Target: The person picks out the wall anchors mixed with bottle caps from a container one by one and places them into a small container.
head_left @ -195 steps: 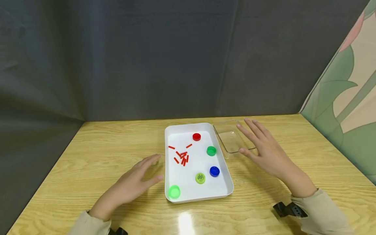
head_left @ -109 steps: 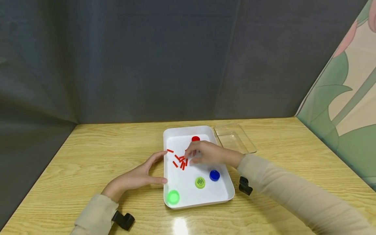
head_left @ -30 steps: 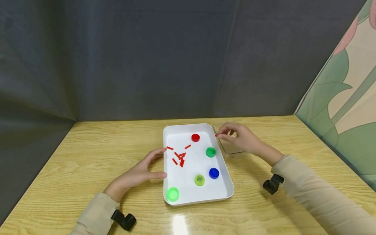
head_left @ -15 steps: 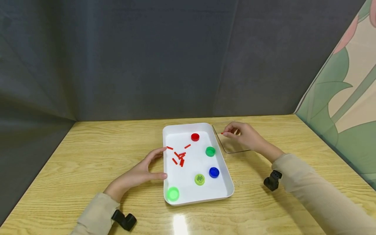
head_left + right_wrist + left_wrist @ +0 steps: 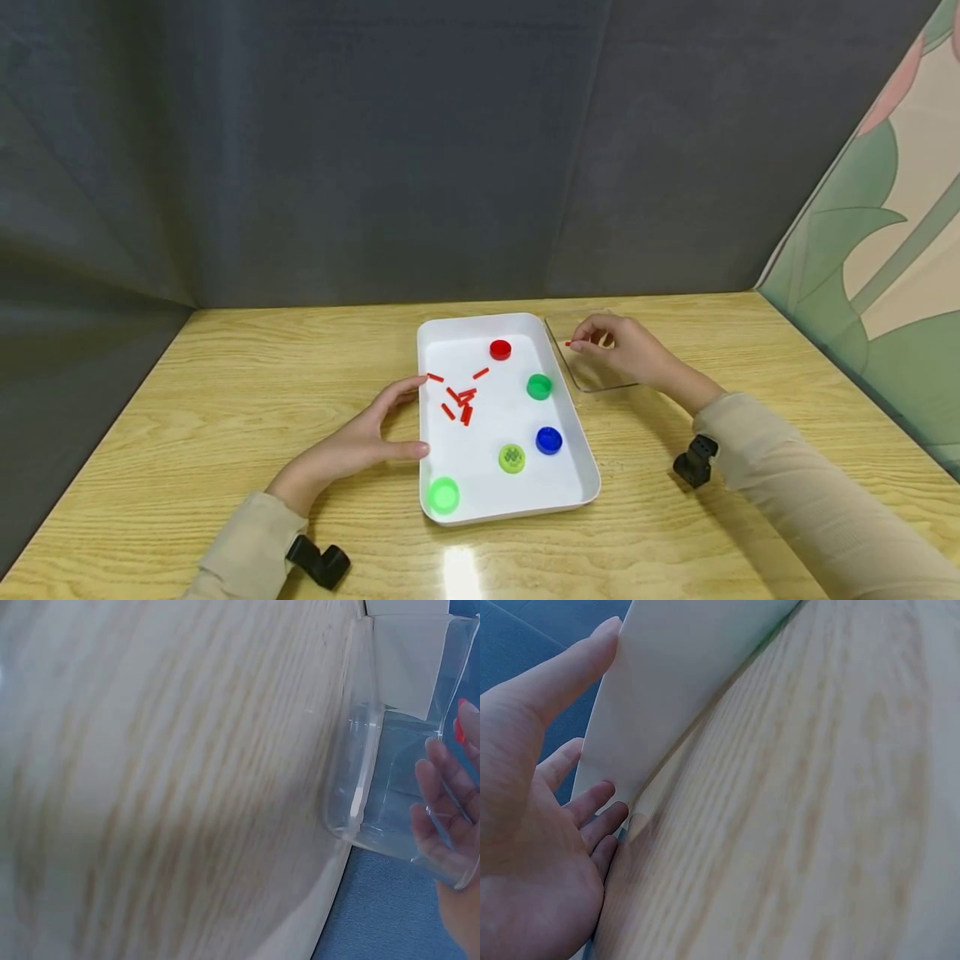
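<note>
My right hand (image 5: 626,350) pinches a small red stick (image 5: 567,343) between thumb and forefinger. It hovers over the clear plastic box (image 5: 600,389) at the tray's right side; the right wrist view shows the red stick (image 5: 460,730) above the box's wall (image 5: 367,772). Against the left wall of the white tray (image 5: 480,496), my left hand (image 5: 360,437) rests its fingertips and thumb, spread apart. In the left wrist view its fingers lie along the tray's outer wall (image 5: 667,682). Several more red sticks (image 5: 448,412) lie scattered in the tray's left half.
Inside the tray are a red cap (image 5: 500,350), a green cap (image 5: 539,387), a blue cap (image 5: 549,441), a yellow-green patterned cap (image 5: 512,458) and a light green cap (image 5: 443,495). Dark curtain (image 5: 390,167) hangs behind the wooden table (image 5: 225,400).
The left hand came to the tray's wall. The right hand reached into the tray, took a red stick from the pile and carried it right over the clear box, where it now hardly moves.
</note>
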{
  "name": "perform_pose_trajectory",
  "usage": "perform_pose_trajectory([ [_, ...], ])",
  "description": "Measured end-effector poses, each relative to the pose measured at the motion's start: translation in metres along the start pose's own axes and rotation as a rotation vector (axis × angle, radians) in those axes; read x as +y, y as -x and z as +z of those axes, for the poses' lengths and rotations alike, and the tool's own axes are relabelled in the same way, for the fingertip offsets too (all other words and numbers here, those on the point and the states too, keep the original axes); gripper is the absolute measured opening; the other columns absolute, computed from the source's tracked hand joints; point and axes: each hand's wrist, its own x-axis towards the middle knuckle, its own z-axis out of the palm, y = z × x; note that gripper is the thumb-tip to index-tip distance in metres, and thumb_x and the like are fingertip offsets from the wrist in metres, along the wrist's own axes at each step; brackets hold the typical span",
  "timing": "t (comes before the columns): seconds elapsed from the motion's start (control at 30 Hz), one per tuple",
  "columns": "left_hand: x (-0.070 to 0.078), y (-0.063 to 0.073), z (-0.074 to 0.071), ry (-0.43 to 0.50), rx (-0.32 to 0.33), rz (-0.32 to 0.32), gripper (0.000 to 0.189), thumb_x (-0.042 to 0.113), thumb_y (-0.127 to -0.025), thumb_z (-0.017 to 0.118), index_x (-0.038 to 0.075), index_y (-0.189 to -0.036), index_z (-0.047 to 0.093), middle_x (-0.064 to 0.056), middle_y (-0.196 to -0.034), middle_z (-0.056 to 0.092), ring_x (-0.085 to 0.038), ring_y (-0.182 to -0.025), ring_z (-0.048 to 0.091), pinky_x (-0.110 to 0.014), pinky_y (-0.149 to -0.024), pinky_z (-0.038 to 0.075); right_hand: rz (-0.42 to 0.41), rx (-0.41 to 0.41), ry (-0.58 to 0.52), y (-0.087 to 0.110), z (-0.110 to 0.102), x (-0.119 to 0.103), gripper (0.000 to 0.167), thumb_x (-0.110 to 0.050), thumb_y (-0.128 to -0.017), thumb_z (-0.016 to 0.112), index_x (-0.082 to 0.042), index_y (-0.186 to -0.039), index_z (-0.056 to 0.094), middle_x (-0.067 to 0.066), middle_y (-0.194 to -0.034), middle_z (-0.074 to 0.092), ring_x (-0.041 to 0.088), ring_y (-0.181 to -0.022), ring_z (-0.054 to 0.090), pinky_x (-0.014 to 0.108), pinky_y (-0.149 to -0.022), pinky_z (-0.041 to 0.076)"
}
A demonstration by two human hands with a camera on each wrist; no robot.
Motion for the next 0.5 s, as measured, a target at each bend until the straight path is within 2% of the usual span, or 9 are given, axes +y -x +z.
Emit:
perform_pose_trajectory([
  [0.5, -0.0001, -0.0005, -0.0004, 0.017, -0.012, 0.011, 0.089, 0.028, -0.086, 0.080, 0.022, -0.156, 0.026, -0.012, -0.160, 0.021, -0.033, -0.148, 0.013, -0.064, -0.114, 0.009, 0.023, -0.016, 0.004, -0.0023, -0.0037, -0.0095, 0.007, -0.020, -0.096, 0.068, -0.013, -0.097, 0.071, -0.001, -0.093, 0.067, 0.017, -0.087, 0.057, 0.037, -0.078, 0.047],
])
